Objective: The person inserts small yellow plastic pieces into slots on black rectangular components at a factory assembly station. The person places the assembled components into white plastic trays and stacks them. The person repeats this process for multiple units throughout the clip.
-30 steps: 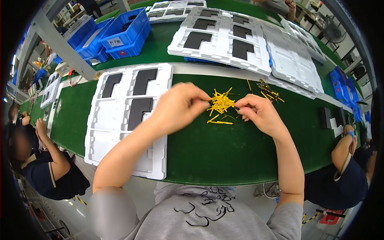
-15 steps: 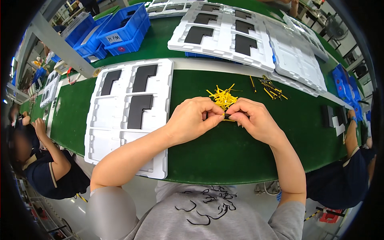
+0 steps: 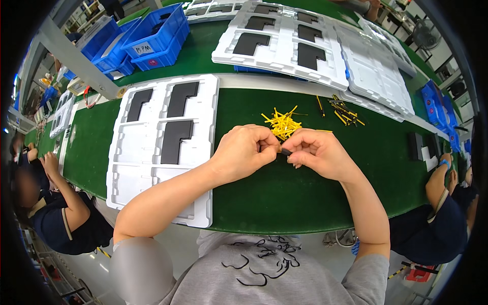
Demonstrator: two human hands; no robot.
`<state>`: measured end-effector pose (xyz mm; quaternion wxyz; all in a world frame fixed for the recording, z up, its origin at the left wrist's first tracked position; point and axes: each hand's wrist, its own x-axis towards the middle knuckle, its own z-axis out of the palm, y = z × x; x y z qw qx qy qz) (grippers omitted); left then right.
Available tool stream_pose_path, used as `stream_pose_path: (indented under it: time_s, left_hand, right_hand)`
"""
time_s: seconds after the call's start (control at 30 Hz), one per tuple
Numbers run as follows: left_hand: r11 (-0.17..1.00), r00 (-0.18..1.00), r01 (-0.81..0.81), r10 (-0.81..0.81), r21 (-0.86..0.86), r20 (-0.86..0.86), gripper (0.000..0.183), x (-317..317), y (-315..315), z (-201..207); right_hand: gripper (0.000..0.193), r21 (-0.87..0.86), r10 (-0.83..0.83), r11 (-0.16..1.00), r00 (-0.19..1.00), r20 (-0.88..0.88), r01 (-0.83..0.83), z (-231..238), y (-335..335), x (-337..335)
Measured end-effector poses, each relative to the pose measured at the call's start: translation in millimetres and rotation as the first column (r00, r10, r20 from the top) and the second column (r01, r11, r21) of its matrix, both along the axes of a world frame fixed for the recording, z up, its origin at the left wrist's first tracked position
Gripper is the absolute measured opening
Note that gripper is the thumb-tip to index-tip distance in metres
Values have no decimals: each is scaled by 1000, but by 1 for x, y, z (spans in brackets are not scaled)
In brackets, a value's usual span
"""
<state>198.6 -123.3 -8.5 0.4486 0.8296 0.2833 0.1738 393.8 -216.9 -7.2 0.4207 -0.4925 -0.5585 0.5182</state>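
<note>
My left hand [image 3: 245, 151] and my right hand [image 3: 318, 152] meet fingertip to fingertip above the green mat [image 3: 284, 198]. Between them they pinch a small dark part [image 3: 285, 151] with a thin yellow end. Just beyond my fingers lies a loose pile of yellow sticks [image 3: 282, 123]. A second small heap of yellow and black sticks [image 3: 343, 110] lies farther right. To my left sits a white moulded tray [image 3: 147, 168] holding three black L-shaped pieces [image 3: 175, 140].
More white trays [image 3: 284, 43] with black pieces fill the far side. Blue bins [image 3: 152, 38] stand at the back left. One person sits on my left [image 3: 56, 213], another on my right [image 3: 447, 203]. Small black parts [image 3: 419, 147] lie at the right edge.
My hands have drawn back from the yellow pile toward me and closed together on a small part. The view has shifted slightly.
</note>
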Motion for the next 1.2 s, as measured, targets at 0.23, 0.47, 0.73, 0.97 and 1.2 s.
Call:
stream_pose_path:
  time_s: [0.23,0.47,0.73,0.97,1.2]
  left_hand:
    - [926,996,-89,87,368,22,3,0,-1,-7]
    - [915,988,-136,151,379,-12,3,0,10,-13]
    - [858,990,-126,138,498,12,4,1,10,-14]
    - [914,984,-157,176,375,-18,17,0,6,-9]
    - [936,993,-109,118,334,-7,11,10,5,-16]
  right_hand:
    - [7,-89,-174,977,968,182,193,18,-2,30]
    - [13,-8,-87,991,691,718,133,17,-7,46]
    - [8,109,-357,911,630,690,397,27,-11,79]
    - [18,550,-901,386,173,398,741,17,-82,241]
    - [18,307,-892,216,59,449,927,-56,-221,429]
